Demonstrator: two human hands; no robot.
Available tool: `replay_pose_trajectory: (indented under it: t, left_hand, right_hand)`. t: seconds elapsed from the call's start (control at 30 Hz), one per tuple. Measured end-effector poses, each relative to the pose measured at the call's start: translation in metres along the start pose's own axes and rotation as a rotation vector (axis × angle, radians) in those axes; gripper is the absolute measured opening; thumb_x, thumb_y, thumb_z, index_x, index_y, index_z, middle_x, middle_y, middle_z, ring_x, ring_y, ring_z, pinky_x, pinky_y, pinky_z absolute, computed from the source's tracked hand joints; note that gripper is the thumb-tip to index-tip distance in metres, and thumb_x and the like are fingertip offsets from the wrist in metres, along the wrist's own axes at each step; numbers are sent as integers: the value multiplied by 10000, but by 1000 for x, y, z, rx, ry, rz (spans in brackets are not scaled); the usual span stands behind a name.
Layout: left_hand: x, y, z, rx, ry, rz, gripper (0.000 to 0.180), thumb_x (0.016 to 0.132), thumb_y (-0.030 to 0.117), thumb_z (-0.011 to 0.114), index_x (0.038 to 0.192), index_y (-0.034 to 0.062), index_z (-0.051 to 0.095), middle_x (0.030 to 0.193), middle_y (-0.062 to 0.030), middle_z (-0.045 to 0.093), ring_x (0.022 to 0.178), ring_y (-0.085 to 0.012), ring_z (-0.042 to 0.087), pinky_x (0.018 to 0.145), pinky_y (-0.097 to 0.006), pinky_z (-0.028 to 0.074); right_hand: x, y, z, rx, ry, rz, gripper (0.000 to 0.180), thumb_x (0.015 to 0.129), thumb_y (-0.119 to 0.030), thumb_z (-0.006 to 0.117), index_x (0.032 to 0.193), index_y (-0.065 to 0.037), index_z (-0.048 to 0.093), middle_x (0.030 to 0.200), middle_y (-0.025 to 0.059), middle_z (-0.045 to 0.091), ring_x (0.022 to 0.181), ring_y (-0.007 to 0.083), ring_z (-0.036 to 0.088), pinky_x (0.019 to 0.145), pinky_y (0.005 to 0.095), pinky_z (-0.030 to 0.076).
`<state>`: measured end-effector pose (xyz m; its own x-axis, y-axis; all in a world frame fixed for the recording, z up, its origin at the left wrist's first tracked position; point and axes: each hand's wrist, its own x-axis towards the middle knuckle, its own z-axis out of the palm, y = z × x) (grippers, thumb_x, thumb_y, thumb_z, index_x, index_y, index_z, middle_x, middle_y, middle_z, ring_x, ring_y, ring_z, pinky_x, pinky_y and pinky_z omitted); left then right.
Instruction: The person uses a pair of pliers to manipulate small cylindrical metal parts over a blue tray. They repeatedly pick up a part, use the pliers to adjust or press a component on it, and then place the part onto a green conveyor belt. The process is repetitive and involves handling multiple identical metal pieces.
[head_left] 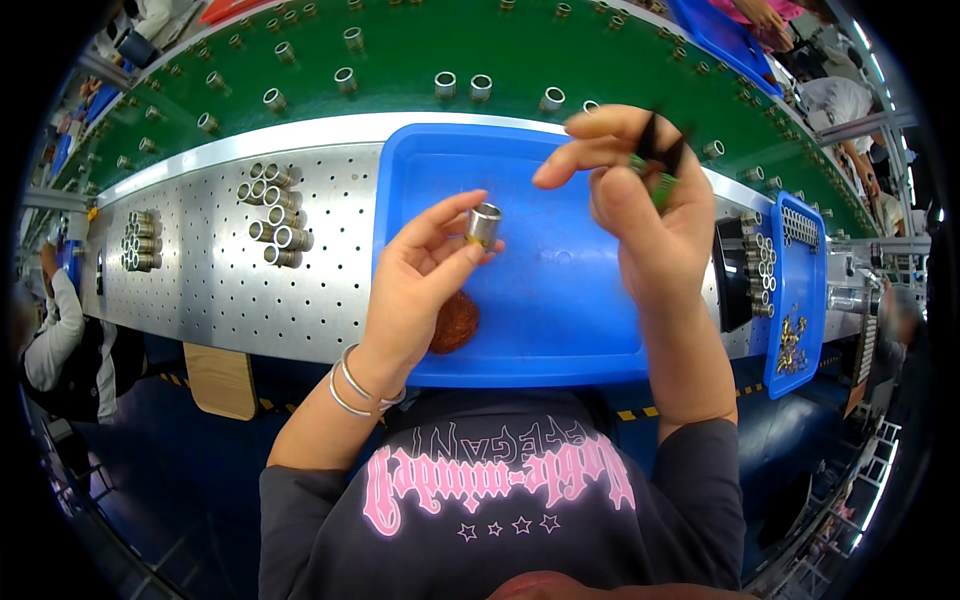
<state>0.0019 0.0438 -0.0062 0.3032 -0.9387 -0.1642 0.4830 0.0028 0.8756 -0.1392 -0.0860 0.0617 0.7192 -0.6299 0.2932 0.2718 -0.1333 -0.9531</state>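
My left hand [420, 285] holds a small silver metal cylinder [483, 224] between thumb and fingertips, above a blue plastic tray [560, 300]. My right hand [640, 200] is raised to the right of it and grips black tweezers [660, 148] with a small green part [655, 180] at the fingers. A reddish-brown clump of copper wire [455, 322] lies in the tray, partly hidden under my left palm.
Silver cylinders [275, 215] are stacked on the perforated metal table [200, 270]; another stack [143, 240] lies further left. A green conveyor [400, 60] carries upright cylinders. A narrow blue tray [795, 300] with small brass parts stands at right. Another person sits at far left.
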Motion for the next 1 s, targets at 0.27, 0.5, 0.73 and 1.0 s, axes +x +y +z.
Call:
replay_pose_trajectory:
  t: [0.27, 0.5, 0.73, 1.0]
  left_hand:
    - [-4, 4, -4, -164, 94, 14, 455, 858, 65, 582, 1285, 20, 433, 1083, -109, 577, 998, -194, 573, 880, -300, 445]
    - [-4, 8, -2, -88, 108, 56, 445, 847, 67, 605, 1260, 15, 449, 1077, -103, 572, 970, -185, 573, 869, -306, 453]
    - [-3, 6, 0, -73, 94, 92, 442, 835, 55, 619, 1243, 5, 459, 1093, -110, 562, 958, -180, 575, 869, -315, 466]
    - [-3, 5, 1, -70, 88, 98, 444, 833, 50, 620, 1243, 3, 459, 1105, -118, 555, 962, -174, 573, 882, -325, 471]
  right_hand:
    - [-15, 33, 15, -814, -95, -121, 180, 788, -210, 655, 927, -96, 647, 800, 74, 657, 653, 205, 631, 550, 290, 476]
    - [-18, 36, 15, -862, -60, -154, 120, 782, -211, 661, 840, -107, 678, 730, 56, 661, 605, 208, 627, 521, 293, 471]
    - [-19, 37, 13, -828, -48, -174, 110, 783, -203, 660, 835, -109, 682, 722, 55, 661, 596, 206, 627, 507, 287, 469]
    - [-20, 39, 13, -790, -36, -175, 102, 779, -190, 664, 837, -108, 683, 729, 60, 663, 601, 209, 631, 510, 289, 474]
